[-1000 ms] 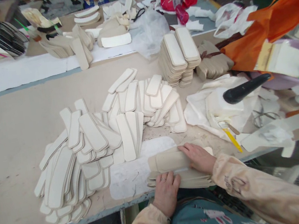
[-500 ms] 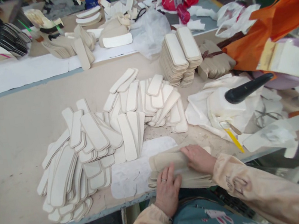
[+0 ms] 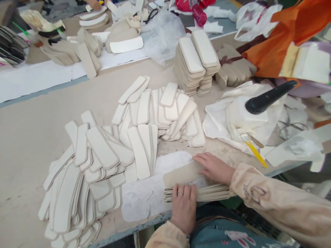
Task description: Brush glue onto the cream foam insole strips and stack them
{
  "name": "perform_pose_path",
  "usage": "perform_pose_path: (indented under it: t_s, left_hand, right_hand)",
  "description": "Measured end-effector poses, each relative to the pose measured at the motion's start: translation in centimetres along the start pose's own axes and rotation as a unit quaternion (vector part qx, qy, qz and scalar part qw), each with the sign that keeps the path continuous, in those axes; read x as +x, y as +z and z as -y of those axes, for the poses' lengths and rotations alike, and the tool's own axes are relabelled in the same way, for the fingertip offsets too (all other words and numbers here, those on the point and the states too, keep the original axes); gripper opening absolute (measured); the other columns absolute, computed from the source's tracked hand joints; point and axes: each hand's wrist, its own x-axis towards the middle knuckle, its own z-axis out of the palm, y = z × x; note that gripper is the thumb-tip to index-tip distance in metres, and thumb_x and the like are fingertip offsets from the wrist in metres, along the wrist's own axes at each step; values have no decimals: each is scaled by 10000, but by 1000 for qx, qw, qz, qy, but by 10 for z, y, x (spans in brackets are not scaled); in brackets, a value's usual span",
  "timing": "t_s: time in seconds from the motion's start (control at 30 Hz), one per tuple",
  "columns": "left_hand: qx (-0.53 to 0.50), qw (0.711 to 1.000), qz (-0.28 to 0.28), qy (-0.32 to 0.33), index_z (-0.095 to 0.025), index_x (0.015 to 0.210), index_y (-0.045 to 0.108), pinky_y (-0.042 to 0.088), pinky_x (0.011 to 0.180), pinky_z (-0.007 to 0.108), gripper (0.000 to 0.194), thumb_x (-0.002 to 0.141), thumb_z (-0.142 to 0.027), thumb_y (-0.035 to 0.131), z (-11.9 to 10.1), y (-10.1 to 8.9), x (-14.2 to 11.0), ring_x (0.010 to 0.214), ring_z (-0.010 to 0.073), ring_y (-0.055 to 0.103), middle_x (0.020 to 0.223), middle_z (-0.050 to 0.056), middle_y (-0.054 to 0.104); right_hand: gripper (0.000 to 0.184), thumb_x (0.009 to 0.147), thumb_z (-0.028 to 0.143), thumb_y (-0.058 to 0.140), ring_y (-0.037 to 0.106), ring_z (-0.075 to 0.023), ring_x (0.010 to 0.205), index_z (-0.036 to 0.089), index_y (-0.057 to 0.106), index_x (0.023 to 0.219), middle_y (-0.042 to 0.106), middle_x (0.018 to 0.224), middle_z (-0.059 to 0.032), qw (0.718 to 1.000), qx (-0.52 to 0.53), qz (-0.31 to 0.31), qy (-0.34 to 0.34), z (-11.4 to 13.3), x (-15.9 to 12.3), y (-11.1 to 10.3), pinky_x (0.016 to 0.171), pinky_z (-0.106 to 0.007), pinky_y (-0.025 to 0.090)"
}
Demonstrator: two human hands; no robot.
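A stack of flat beige strips with rounded ends (image 3: pixel 180 175) lies at the table's front edge, its layered side towards me. My left hand (image 3: pixel 184 207), with a ring on one finger, grips the stack's near side, the fingertips against the layers and the thumb hidden. Over the stack's right end bends my right hand (image 3: pixel 216 169), its fingers holding the far edge of the top strip. Beneath and left of the stack is a white paper sheet (image 3: pixel 138 201). A large loose pile of off-white strips (image 3: pixel 103 148) spreads out to the left and behind.
Two tall stacks of strips (image 3: pixel 191 55) stand behind the pile. To the right are a white container with a black handle (image 3: pixel 270 98), a yellow cutter (image 3: pixel 256 153), scissors (image 3: pixel 291 127) and an orange bag (image 3: pixel 301 27). Another person's hands (image 3: pixel 94 3) work at the far table.
My left hand has moved down from the stack's top to its near side. My right hand has shifted slightly up and left. The strips lie more evenly together, and the view has shifted a little.
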Motion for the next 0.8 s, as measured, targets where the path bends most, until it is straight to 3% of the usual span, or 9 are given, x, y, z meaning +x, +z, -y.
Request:
perform_pose_path:
  t_s: [0.17,0.33,0.43,0.53,0.63,0.8]
  left_hand:
    - [-4,1000,16,14,-176,1200,519,404,920,427,347,857,-153,473,1,-1,-1,951,225,499,1015,69,576]
    - [-5,1000,20,17,-175,1198,523,388,918,426,323,885,-179,445,0,-4,-4,978,232,494,1049,81,577]
    - [-5,1000,16,22,-179,1196,532,383,922,415,321,890,-182,434,1,-4,-4,991,231,496,1065,83,579]
    - [-8,1000,11,28,-178,1212,530,368,950,417,337,889,-187,434,2,-4,-4,1010,233,496,1090,87,580]
    - [-11,999,11,33,-174,1223,528,363,961,416,349,884,-194,445,2,-4,-4,1012,231,499,1098,87,588]
    - [-17,999,7,39,-178,1260,514,368,971,416,376,893,-197,435,4,-2,-5,1043,229,502,1141,96,592]
  right_hand:
    - [504,706,82,687,470,-283,1083,160,551,1185,554,1131,-122,999,-26,11,37,-13,2,3,957,-432,372]
    - [163,742,92,620,535,-207,863,162,597,887,567,919,-66,998,-5,24,65,-19,-2,4,779,-313,418]
    - [98,764,79,559,539,-182,792,174,584,770,570,815,-35,997,22,26,67,-18,-5,6,721,-283,414]
    - [164,798,92,515,565,-179,801,176,622,889,609,837,-36,996,61,24,62,-15,-9,6,739,-286,434]
    - [295,881,146,438,582,-185,957,178,617,1113,637,1043,-74,992,108,9,60,-16,-13,-3,863,-308,439]
    - [380,955,261,330,559,-183,1114,186,639,1163,638,1189,-53,979,182,20,87,-33,-6,-20,1009,-338,387]
